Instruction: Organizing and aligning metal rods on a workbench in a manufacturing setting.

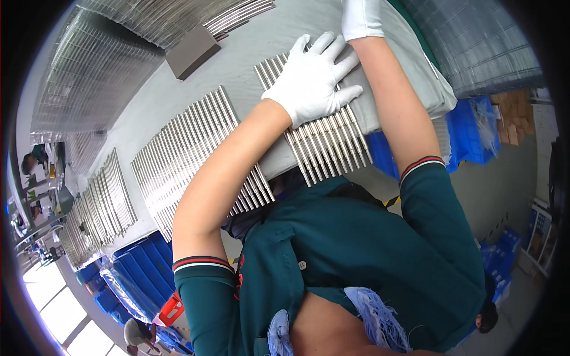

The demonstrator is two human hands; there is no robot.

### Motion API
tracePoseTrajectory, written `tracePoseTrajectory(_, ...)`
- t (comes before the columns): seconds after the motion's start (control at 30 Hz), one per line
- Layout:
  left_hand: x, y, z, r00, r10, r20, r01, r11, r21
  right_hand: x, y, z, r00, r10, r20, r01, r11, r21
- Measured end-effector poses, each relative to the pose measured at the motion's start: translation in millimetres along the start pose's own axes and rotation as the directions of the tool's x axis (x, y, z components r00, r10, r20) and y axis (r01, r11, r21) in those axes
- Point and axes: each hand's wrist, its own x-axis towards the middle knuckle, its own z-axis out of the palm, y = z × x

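Observation:
My left hand (314, 83), in a white glove, lies flat with fingers spread across a row of shiny metal rods (329, 142). The rods sit side by side on the grey-covered table, with stepped, thicker collars along their length. My right hand (362, 21), also gloved in white, reaches to the far edge of the view; its fingers are cut off, so what it touches cannot be seen. Left of my left hand lies a wider row of similar rods (184, 142), partly hidden by my left forearm.
A dark grey block (193, 52) stands near more rods (240, 16) at the far side. Another rod group (107, 199) lies farther left. Stacked clear trays (89, 77) line the far left. Blue bins (142, 270) stand below the table, beside a red crate (171, 310). Other people are in the background.

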Motion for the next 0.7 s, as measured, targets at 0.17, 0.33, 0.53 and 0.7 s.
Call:
tracePoseTrajectory(0.17,-34.1,-13.2,-22.4,0.996,-0.022,0.091,0.018,0.999,0.04,-2.7,-0.9,-0.8,1.0,0.01,0.006,-0.01,0.998,-0.059)
tracePoseTrajectory(0.33,-61.8,-19.4,-44.1,0.98,-0.094,0.175,0.079,0.993,0.092,-9.1,-4.8,5.5,0.997,0.057,-0.046,-0.06,0.997,-0.053)
tracePoseTrajectory(0.53,-48.7,-16.6,-31.2,0.982,-0.091,0.167,0.073,0.991,0.111,-3.2,4.2,-0.8,0.998,0.02,0.064,-0.015,0.997,-0.075)
tracePoseTrajectory(0.7,-15.4,-4.9,-6.2,0.999,-0.039,-0.023,0.04,0.999,0.03,-5.9,3.4,-0.3,0.997,0.031,0.067,-0.024,0.996,-0.091)
